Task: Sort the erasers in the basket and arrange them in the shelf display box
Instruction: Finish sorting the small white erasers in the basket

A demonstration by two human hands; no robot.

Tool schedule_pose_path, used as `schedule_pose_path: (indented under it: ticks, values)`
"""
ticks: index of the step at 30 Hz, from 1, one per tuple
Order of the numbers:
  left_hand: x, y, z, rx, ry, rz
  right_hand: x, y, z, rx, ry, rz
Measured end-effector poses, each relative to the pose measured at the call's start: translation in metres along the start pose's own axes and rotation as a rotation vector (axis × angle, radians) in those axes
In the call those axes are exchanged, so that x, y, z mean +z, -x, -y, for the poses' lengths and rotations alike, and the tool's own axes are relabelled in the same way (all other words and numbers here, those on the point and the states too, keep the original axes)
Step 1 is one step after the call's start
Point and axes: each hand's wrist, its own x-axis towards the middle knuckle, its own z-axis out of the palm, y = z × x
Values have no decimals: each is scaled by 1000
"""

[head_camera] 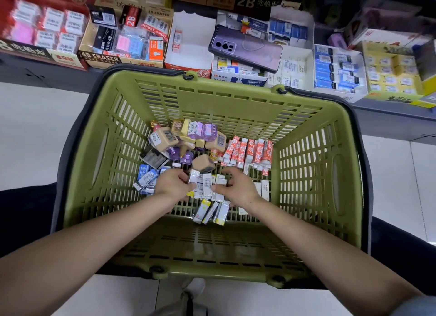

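White erasers (204,182), centre of basket (212,96) floor: left hand (173,182), right hand (238,188) both curl round one bunch. Best: square ends, squeeze evenly, lift level, leave blue erasers (147,176).

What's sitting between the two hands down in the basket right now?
A bunch of white erasers, gripped from both sides by the left hand and right hand, low in the basket; head view.
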Motion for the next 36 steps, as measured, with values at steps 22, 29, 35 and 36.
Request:
schedule_pose_path:
  ticks: [22, 29, 35, 36]
  values:
    - [23, 11, -35, 561, -755, -7, -68, -7, -38, 219, 120, -114]
    - [39, 5, -30, 535, -892, -77, -62, 1, -33, 65, 202, -172]
    - [12, 18, -44, 311, -207, 48, -24, 0, -5, -92, 195, -44]
    - [1, 22, -46, 227, -58, 86, -17, -4, -2, -104, 204, -26]
